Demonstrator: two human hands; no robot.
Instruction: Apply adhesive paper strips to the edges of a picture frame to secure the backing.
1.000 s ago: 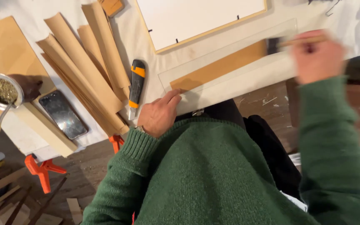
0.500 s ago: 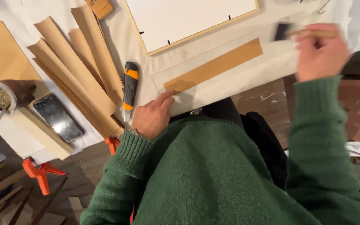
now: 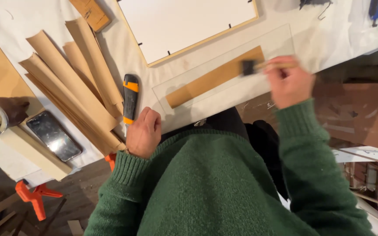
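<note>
My right hand (image 3: 288, 83) is closed on a brush (image 3: 263, 66), its bristles on the right end of the brown strip (image 3: 215, 78), which lies on a clear sheet (image 3: 224, 94) at the table edge. My left hand (image 3: 144, 132) rests curled beside the knife (image 3: 130, 98), holding nothing. Risk: the strip appears unpinned, so a stroke could drag it askew. Against half a second ago, the brush has dropped from beyond the strip's end onto it.
</note>
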